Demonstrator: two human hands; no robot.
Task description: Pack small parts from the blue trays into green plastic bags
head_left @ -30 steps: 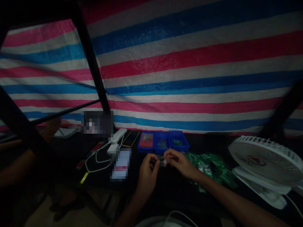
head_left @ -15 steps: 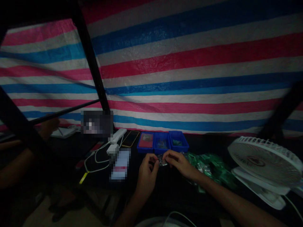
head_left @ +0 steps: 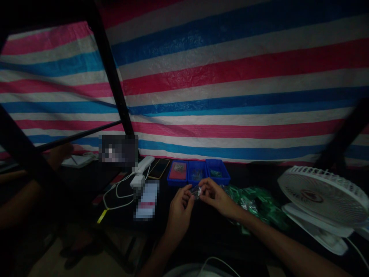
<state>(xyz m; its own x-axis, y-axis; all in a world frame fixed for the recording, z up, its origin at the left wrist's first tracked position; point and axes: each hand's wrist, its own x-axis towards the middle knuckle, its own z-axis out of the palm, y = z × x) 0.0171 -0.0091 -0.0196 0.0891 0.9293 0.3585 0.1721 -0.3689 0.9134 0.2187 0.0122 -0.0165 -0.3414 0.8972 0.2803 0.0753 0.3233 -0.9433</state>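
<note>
Holding a small clear bag [head_left: 196, 192] on the near side of the blue trays [head_left: 193, 183], pinched at one end by the left hand [head_left: 179, 207] and at the other by the right hand [head_left: 219, 198], likely to stop it slipping. Has green bags [head_left: 263, 202] heaped to the right of the trays, maybe to reach both with ease.

Three blue trays [head_left: 196, 183] just below center; under them, one left hand [head_left: 181, 207], one right hand [head_left: 216, 197], one small clear packet [head_left: 196, 192]; one white fan [head_left: 319, 200], lower right; one dark-screened phone [head_left: 159, 169], one yellow tag [head_left: 102, 216], lower left.
</note>
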